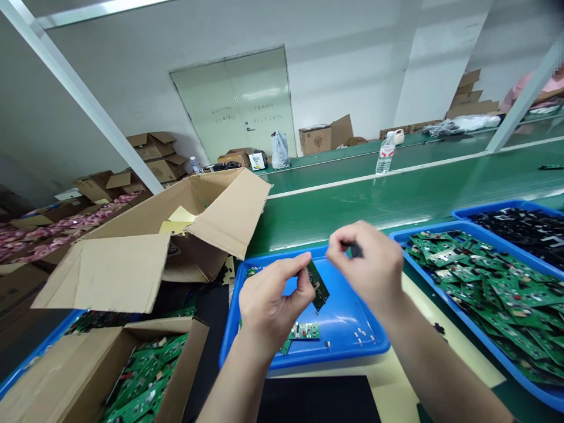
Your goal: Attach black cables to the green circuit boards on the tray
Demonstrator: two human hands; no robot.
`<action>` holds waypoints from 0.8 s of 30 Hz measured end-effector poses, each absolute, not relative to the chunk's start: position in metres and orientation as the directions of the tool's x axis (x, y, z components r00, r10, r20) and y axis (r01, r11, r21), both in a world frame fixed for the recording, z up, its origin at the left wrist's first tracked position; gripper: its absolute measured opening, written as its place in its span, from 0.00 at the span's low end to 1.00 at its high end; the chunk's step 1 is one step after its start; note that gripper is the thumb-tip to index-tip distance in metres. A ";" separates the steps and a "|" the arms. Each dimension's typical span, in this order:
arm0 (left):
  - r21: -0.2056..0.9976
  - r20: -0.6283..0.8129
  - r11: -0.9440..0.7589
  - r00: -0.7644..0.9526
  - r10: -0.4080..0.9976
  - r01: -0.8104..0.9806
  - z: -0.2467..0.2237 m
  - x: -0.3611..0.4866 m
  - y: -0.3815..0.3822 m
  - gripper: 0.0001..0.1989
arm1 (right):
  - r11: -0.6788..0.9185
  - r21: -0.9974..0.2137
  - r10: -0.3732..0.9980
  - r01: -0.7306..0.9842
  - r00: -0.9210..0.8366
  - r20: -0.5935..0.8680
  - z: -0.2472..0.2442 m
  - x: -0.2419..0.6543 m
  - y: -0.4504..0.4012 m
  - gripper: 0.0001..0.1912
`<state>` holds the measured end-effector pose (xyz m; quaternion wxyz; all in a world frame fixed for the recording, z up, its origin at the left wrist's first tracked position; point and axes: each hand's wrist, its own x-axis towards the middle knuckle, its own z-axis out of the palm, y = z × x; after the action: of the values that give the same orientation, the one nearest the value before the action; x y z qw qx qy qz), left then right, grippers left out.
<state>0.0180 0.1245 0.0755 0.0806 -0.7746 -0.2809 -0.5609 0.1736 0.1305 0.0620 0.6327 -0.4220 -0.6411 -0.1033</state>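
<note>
My left hand [273,299] pinches a green circuit board [318,288] by its edge, tilted above a blue tray [370,346]. Just to the right, my right hand [372,264] is closed around a small black part [353,249], whose exact kind I cannot make out. A short gap separates the two hands. Beneath them in the tray lie another circuit board [305,331], partly covered by my left hand, and several small white bits [359,336].
Circuit boards fill a blue tray [497,288] at right; black parts [524,229] fill another behind it. At left, an open carton [229,217] stands behind a box of boards [152,376]. A water bottle [385,154] stands farther back. A person in pink [524,88] is at far right.
</note>
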 end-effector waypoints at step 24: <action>0.436 0.891 -0.887 0.066 0.450 0.153 0.074 0.004 0.132 0.13 | 0.180 -0.827 0.861 -0.532 -0.321 0.394 0.071 0.191 0.133 0.25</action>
<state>0.0038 0.1325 0.0740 -0.1138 -0.7210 -0.2090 -0.6508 0.1911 0.1327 0.0708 0.5611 -0.1570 -0.5245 0.6208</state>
